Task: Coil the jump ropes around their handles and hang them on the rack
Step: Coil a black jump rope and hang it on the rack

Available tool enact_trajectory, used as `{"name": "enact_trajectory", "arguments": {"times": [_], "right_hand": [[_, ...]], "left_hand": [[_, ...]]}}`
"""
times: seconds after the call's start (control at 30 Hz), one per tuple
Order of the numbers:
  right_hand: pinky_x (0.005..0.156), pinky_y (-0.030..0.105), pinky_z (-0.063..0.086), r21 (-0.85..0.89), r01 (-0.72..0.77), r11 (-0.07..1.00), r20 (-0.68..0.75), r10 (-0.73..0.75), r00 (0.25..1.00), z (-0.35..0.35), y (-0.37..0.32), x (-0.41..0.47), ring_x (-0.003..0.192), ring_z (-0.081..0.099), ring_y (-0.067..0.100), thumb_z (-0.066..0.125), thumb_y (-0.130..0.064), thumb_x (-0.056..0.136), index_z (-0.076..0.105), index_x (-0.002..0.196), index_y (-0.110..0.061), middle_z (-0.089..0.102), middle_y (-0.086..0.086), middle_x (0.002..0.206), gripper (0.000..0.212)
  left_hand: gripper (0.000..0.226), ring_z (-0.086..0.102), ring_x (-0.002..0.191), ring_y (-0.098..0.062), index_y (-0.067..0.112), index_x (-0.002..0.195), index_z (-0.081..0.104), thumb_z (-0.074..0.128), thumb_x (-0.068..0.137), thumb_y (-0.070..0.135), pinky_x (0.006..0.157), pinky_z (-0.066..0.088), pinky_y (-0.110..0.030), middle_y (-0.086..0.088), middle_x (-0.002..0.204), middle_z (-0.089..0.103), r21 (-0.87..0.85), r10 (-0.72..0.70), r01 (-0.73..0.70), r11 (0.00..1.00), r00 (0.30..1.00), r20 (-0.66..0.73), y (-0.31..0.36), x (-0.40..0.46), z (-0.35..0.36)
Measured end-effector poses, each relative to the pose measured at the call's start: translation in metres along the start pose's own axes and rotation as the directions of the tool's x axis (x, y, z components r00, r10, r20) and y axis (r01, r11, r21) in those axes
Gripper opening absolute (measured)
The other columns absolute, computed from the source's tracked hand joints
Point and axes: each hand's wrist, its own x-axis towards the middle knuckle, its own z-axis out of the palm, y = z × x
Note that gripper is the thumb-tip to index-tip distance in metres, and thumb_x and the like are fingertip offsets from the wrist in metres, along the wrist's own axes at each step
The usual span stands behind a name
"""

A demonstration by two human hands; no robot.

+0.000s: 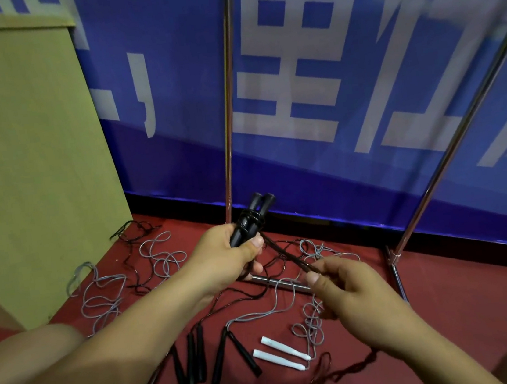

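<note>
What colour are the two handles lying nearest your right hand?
White handles, on the red floor; head view.

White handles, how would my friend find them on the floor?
Look at the red floor below the right hand. The white handles lie side by side, right of the black handles. They are the only white pair.
</note>
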Motion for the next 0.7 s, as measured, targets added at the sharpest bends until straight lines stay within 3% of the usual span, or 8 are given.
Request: {"name": "enact_trajectory", "arguments": {"times": [0.07,0.13,0.2,0.3,0.4,0.47,0.57,0.7], "right_hand": [[0.068,0.046,0.058,-0.104,0.073,0.992,-0.076,-0.081,0.994,-0.001,0.004,0.000,0.061,0.057,0.018,0.059,-0.032,0.096,0.067,0.088,-0.023,0.057,0.001,0.066,0.014],[0.071,0.037,0.053,-0.248,0.189,0.950,-0.127,-0.225,0.966,-0.004,0.005,-0.003,0.071,0.062,0.011,0.058,-0.033,0.097,0.069,0.095,-0.028,0.067,-0.004,0.077,0.012],[0.071,0.033,0.050,-0.397,0.300,0.867,-0.086,-0.361,0.929,-0.003,0.003,-0.007,0.077,0.061,0.007,0.051,-0.038,0.098,0.067,0.100,-0.026,0.066,-0.009,0.081,0.021],[0.061,0.039,0.050,-0.531,0.358,0.768,0.008,-0.418,0.908,0.002,0.006,-0.008,0.070,0.056,0.011,0.039,-0.047,0.096,0.063,0.101,-0.027,0.055,-0.011,0.077,0.032],[0.052,0.039,0.050,-0.600,0.401,0.692,0.005,-0.498,0.867,0.004,0.012,-0.005,0.063,0.056,0.015,0.044,-0.043,0.096,0.064,0.103,-0.031,0.053,-0.011,0.076,0.025],[0.048,0.036,0.049,-0.606,0.428,0.671,0.007,-0.533,0.846,0.004,0.012,-0.005,0.060,0.056,0.015,0.048,-0.040,0.096,0.065,0.104,-0.032,0.053,-0.011,0.077,0.021],[0.048,0.030,0.049,-0.597,0.473,0.648,0.017,-0.579,0.815,0.003,0.013,-0.004,0.063,0.057,0.011,0.052,-0.037,0.096,0.067,0.109,-0.030,0.055,-0.013,0.082,0.021],[0.049,0.038,0.051,-0.626,0.451,0.636,0.003,-0.576,0.817,0.000,0.017,0.002,0.066,0.062,0.019,0.048,-0.040,0.097,0.066,0.103,-0.030,0.057,-0.009,0.083,0.021]], "left_hand": [[0.007,0.068,0.061,-0.010,0.005,0.098,0.062,0.059,0.099,0.012,0.053,0.053,-0.022,-0.003,0.080,0.066,0.036,-0.030,0.029,0.999,0.999,0.036,0.000,0.002,-0.004],[0.009,0.068,0.060,-0.010,0.004,0.100,0.062,0.060,0.099,0.013,0.053,0.054,-0.023,-0.004,0.081,0.067,0.080,-0.057,0.052,0.995,0.996,0.061,-0.002,0.003,-0.006],[0.006,0.066,0.059,-0.012,0.007,0.098,0.061,0.061,0.098,0.013,0.052,0.053,-0.024,-0.005,0.081,0.067,0.160,-0.046,0.034,0.986,0.996,0.073,-0.007,0.006,-0.005],[0.008,0.068,0.058,-0.011,0.014,0.100,0.058,0.064,0.096,0.019,0.051,0.050,-0.024,-0.006,0.085,0.070,0.366,-0.029,0.001,0.931,0.997,0.071,-0.016,0.011,-0.001],[0.016,0.065,0.052,-0.005,0.015,0.102,0.056,0.067,0.095,0.025,0.048,0.044,-0.016,0.000,0.078,0.067,0.539,-0.052,-0.016,0.842,0.992,0.111,-0.022,0.010,0.004],[0.019,0.068,0.061,-0.010,0.017,0.099,0.055,0.068,0.093,0.029,0.052,0.044,-0.018,0.003,0.077,0.064,0.654,-0.037,-0.068,0.753,0.989,0.146,-0.025,0.007,0.007],[0.023,0.066,0.080,-0.019,0.021,0.099,0.054,0.071,0.090,0.034,0.068,0.049,-0.028,0.002,0.088,0.065,0.784,-0.020,-0.171,0.597,0.973,0.228,-0.033,0.004,0.011],[0.035,0.065,0.089,-0.015,0.028,0.116,0.053,0.069,0.088,0.042,0.084,0.054,-0.036,0.004,0.109,0.066,0.778,-0.053,-0.365,0.512,0.890,0.452,-0.044,-0.002,0.017]]}}
